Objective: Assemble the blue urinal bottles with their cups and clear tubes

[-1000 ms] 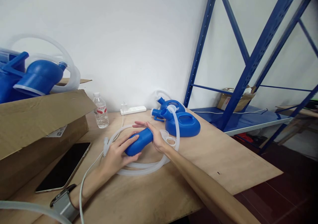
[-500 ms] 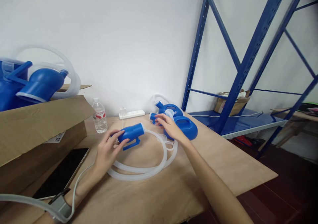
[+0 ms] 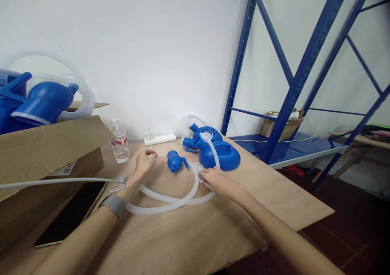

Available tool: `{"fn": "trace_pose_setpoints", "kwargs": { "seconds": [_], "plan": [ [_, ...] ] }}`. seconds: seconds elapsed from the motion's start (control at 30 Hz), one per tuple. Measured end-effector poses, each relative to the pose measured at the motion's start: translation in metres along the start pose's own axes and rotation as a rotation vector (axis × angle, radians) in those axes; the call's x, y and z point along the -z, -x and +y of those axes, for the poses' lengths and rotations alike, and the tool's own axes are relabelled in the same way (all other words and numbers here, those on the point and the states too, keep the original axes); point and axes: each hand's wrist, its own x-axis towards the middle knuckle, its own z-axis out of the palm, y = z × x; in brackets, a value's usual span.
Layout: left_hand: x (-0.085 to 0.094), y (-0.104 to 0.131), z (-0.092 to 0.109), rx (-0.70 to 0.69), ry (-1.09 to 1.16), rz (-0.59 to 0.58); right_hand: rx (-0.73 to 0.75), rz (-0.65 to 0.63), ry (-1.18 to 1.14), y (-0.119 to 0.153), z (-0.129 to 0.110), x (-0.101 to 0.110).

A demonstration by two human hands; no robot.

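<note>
The blue spout [image 3: 174, 161] lies on the bench [image 3: 170, 242], between the hands, its narrow neck facing the viewer and its handle out to the right. A clear tube [image 3: 170, 206] loops loosely on the wood around its near side. The left hand [image 3: 146, 161] is left of the spout, apart from it, fingertips drawn together at a stretch of tube; whether they grip it I cannot tell. The right hand [image 3: 221, 182] has its fingers bent over a clear cap [image 3: 198, 167], partly hiding it, and its grip cannot be told either. Just behind that hand sits a blue jug [image 3: 233, 161], with more blue ware beyond it. A bottle [image 3: 120, 145] stands left of the power strip [image 3: 161, 139]; nearer are a tablet [image 3: 71, 214] and an open box [image 3: 55, 145].
</note>
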Motion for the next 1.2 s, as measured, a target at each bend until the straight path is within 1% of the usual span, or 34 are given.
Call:
{"fn": "trace_pose_setpoints", "kwargs": {
  "seconds": [0.13,0.27,0.3,0.33,0.4,0.47,0.5,0.53,0.6,0.67,0.73,0.77,0.83,0.9,0.97,1.03,1.1,1.17,1.2],
  "plan": [
    [-0.004,0.014,0.010,-0.035,-0.022,0.011,-0.045,-0.004,-0.040,-0.002,0.006,0.000],
    [-0.009,0.024,0.029,-0.136,-0.002,-0.021,-0.120,0.124,-0.263,-0.007,0.014,0.018],
    [-0.011,0.026,0.035,-0.177,-0.003,-0.042,-0.129,0.122,-0.299,-0.008,0.015,0.023],
    [-0.014,0.029,0.040,-0.225,-0.013,-0.071,-0.138,0.092,-0.308,-0.008,0.014,0.027],
    [-0.018,0.034,0.050,-0.337,-0.056,-0.143,-0.138,-0.038,-0.262,-0.007,0.011,0.033],
    [-0.021,0.041,0.059,-0.453,-0.121,-0.228,-0.117,-0.172,-0.168,-0.006,0.006,0.032],
    [-0.021,0.045,0.063,-0.513,-0.157,-0.276,-0.105,-0.214,-0.118,-0.005,0.004,0.030],
    [-0.021,0.048,0.067,-0.572,-0.192,-0.325,-0.096,-0.233,-0.071,-0.004,0.003,0.028],
    [-0.020,0.055,0.071,-0.672,-0.267,-0.417,-0.084,-0.233,0.012,-0.001,0.002,0.021],
    [-0.021,0.063,0.072,-0.733,-0.334,-0.481,-0.032,-0.195,0.071,0.001,0.005,0.014],
    [-0.025,0.070,0.069,-0.780,-0.388,-0.522,0.034,-0.108,0.151,0.004,0.008,0.009],
    [-0.028,0.074,0.066,-0.806,-0.407,-0.537,0.051,-0.035,0.210,0.005,0.009,0.009],
    [-0.033,0.081,0.063,-0.871,-0.422,-0.563,0.058,0.150,0.339,0.007,0.009,0.012],
    [-0.037,0.084,0.063,-0.935,-0.390,-0.582,0.079,0.334,0.445,0.006,0.010,0.022],
    [-0.039,0.084,0.067,-0.968,-0.321,-0.582,0.160,0.455,0.519,0.002,0.011,0.036],
    [-0.042,0.078,0.074,-0.959,-0.241,-0.558,0.281,0.499,0.567,-0.002,0.012,0.051],
    [-0.047,0.066,0.083,-0.916,-0.161,-0.533,0.385,0.508,0.581,-0.006,0.015,0.061],
    [-0.051,0.051,0.092,-0.867,-0.105,-0.561,0.431,0.496,0.569,-0.006,0.019,0.069],
    [-0.053,0.044,0.096,-0.852,-0.102,-0.608,0.435,0.474,0.560,-0.004,0.022,0.072]
  ]
}}
